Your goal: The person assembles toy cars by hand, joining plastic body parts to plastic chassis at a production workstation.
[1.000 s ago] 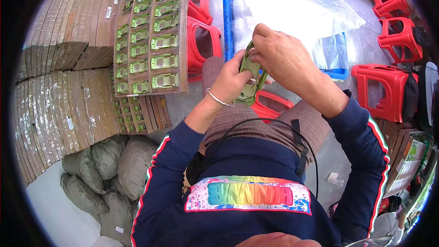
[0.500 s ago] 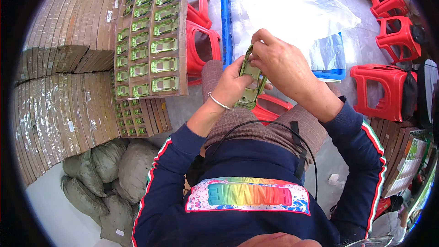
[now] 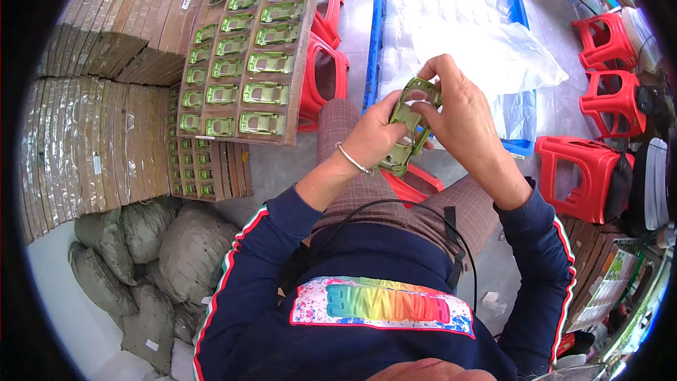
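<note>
A green toy car body shell (image 3: 403, 124) is held over my lap between both hands. It tilts with its far end up to the right, and openings show along its middle. My left hand (image 3: 379, 134) grips its near left side, thumb laid across the shell. My right hand (image 3: 458, 108) holds the far end, with the thumb reaching into the opening and the fingers curled around the outer edge. Some fingertips are hidden behind the shell. Left of my hands, a partitioned cardboard tray (image 3: 291, 109) carries rows of similar green car shells (image 3: 265, 93).
Ahead stands a blue crate (image 3: 377, 28) with clear plastic film (image 3: 508, 56) over pale contents. Red stools (image 3: 575, 173) stand at right and beside the tray. Stacked cardboard trays (image 3: 92, 148) line the left, above grey sacks (image 3: 194, 247). A black cable (image 3: 474, 261) crosses my lap.
The view has shifted, so the tray and crate sit further right. The car shell has been turned to show more of its face, and my right thumb has moved into its opening.
</note>
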Motion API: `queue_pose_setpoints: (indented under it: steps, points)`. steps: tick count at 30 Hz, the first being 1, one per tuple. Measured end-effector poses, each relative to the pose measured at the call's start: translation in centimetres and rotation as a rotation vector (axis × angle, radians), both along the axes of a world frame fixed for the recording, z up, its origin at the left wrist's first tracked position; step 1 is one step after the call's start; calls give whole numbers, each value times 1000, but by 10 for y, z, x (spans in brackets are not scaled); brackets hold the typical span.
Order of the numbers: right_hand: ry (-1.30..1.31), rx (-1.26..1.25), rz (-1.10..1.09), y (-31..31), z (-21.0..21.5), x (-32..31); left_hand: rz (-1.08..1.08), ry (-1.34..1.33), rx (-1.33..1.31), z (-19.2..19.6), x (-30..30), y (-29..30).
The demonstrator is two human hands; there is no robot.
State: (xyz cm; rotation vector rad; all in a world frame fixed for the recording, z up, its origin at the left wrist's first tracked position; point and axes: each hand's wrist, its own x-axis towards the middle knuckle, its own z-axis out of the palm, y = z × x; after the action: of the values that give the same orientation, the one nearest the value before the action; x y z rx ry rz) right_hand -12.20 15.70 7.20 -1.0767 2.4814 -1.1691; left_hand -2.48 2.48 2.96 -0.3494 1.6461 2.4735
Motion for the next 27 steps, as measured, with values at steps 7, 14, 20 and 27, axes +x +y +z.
queue_pose_setpoints:
  steps: [7, 14, 20, 27]
  points:
    - [-251, 8, 97, -29, -19, -18, 95, 18, 99, -14, 5, -14]
    - [-126, 97, 166, -59, -31, -12, 104, -20, -700, -49, 3, -55]
    - [196, -49, 113, -76, -31, -28, 603, -67, -77, -68, 27, -162]
    - [323, 283, 57, -46, -135, -34, 1155, -156, 514, -113, 8, -369]
